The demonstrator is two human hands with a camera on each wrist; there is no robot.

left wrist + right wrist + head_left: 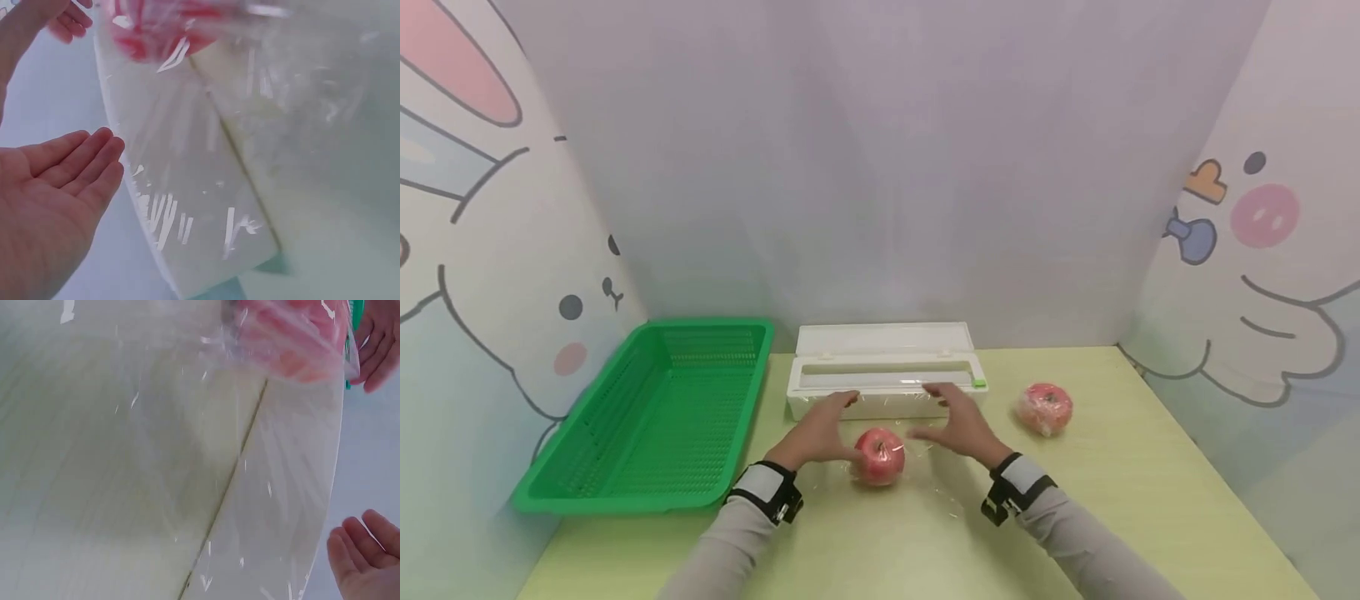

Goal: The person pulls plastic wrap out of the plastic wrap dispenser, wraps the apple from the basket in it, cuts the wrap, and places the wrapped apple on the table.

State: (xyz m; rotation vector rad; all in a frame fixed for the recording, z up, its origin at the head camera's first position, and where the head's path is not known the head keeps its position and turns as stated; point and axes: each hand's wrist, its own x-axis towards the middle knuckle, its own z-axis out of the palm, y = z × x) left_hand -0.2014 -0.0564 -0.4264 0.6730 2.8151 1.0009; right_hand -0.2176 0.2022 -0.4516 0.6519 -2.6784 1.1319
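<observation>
A red apple sits on the table between my hands, with clear plastic wrap spread about it. My left hand is at the apple's left, thumb near its side and fingers extended. On the other side, my right hand holds its fingers spread, apart from the apple. Both wrist views show extended or loosely bent fingers on the left hand and right hand. Just behind the apple stands a white wrap dispenser with its lid raised. The film partly veils the apple in the wrist views.
At the left stands a green plastic basket. A second apple, covered in film, lies to the right on the pale yellow table. A grey backdrop rises behind, with cartoon-printed panels on both sides.
</observation>
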